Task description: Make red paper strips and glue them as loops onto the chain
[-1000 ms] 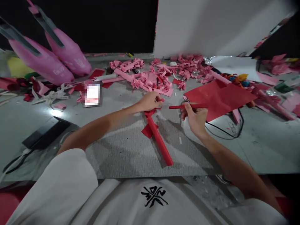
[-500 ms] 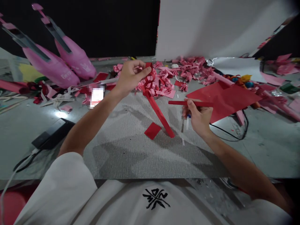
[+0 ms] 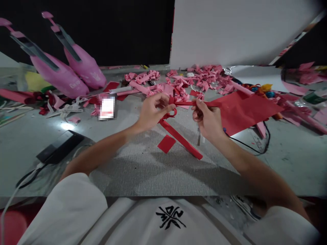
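Observation:
My left hand (image 3: 157, 110) pinches a curled red paper piece (image 3: 172, 100) above the grey mat. From it a long red strip (image 3: 182, 139) slants down to the right. My right hand (image 3: 208, 119) is closed on a thin red strip (image 3: 185, 103), whose left end meets the curled piece at my left fingertips. Whether the two are joined cannot be made out. A small red paper square (image 3: 166, 143) lies on the mat below my hands. Behind my right hand spreads a large red sheet (image 3: 249, 110).
Pink paper scraps (image 3: 204, 80) are heaped along the back. Two pink bottles (image 3: 60, 76) lean at the back left, near a lit phone (image 3: 106, 108). A black power bank (image 3: 60, 146) with a cable lies left. A black cord (image 3: 245, 144) curves at right.
My left hand has come down with the curled piece, and its hanging strip has swung right. My right hand has moved left and slightly up, bringing its strip to the left hand.

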The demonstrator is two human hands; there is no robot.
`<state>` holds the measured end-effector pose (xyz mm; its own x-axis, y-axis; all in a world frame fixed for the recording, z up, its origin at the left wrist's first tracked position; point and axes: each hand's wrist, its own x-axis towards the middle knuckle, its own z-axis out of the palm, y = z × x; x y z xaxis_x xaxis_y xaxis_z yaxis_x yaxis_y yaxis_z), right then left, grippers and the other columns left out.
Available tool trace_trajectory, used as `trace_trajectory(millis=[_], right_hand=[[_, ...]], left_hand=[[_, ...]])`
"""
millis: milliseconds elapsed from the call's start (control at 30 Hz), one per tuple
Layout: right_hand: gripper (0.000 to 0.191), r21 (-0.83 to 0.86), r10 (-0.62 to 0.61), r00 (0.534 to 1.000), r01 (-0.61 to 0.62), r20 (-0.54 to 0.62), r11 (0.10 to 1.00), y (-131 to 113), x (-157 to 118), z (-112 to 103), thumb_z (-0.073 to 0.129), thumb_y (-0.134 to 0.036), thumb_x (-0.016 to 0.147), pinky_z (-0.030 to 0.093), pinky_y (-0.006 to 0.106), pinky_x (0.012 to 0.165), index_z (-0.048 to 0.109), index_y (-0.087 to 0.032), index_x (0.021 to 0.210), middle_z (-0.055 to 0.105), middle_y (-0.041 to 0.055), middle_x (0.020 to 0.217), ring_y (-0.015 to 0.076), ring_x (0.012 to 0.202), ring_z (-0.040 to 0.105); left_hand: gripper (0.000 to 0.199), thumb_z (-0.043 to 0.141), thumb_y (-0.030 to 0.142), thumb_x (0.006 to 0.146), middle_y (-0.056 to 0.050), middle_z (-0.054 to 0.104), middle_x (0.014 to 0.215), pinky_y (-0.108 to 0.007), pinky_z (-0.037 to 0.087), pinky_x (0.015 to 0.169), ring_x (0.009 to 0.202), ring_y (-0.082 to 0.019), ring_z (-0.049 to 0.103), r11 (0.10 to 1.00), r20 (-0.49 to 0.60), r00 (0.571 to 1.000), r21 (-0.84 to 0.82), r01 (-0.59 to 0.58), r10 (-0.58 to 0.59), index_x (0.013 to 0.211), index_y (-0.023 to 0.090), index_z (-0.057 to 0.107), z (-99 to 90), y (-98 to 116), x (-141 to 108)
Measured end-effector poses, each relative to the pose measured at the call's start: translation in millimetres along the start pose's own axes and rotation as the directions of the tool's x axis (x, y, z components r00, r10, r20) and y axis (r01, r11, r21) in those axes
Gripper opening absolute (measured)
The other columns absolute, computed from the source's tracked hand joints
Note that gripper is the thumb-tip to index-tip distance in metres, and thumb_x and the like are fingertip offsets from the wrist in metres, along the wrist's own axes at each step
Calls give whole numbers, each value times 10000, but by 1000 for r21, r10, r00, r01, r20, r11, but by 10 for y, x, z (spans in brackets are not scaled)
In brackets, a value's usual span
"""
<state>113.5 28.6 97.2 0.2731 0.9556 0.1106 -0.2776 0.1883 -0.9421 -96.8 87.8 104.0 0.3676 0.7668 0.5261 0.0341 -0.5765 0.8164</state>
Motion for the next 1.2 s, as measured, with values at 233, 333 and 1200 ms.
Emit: trace_trajectory(millis=[233, 333, 1200], right_hand=[[303, 90, 288, 948, -301, 135, 949, 95, 32, 132, 896, -422, 756, 371, 157, 421, 712, -184, 794, 629, -31, 686, 36, 509, 458], [266, 39, 392, 893, -410, 222, 911, 103, 20, 149, 850, -410, 797, 322, 160, 396, 697, -193, 805, 578, -47, 655, 37, 481, 387], [493, -551, 181, 943, 3, 279, 835, 493, -39, -101, 656, -605, 917, 380, 232, 371, 710, -174, 686, 614, 20, 446, 121, 338, 518]], left_hand=[[494, 962, 403, 694, -32, 692, 1016, -281, 591, 848, 926, -148, 703, 990, -12, 1000, -142, -13, 12, 986, 199, 618, 64, -74, -225], [472, 938, 348, 745, -75, 711, 1162, -333, 603, 968, 1097, -198, 716, 969, 122, 992, -249, 5, 27, 1115, 221, 674, 33, -69, -345], [188, 608, 144, 1004, -112, 782, 1118, -326, 619, 911, 1040, -185, 761, 956, 271, 926, 58, -287, 261, 1103, 224, 746, 130, -303, -881]])
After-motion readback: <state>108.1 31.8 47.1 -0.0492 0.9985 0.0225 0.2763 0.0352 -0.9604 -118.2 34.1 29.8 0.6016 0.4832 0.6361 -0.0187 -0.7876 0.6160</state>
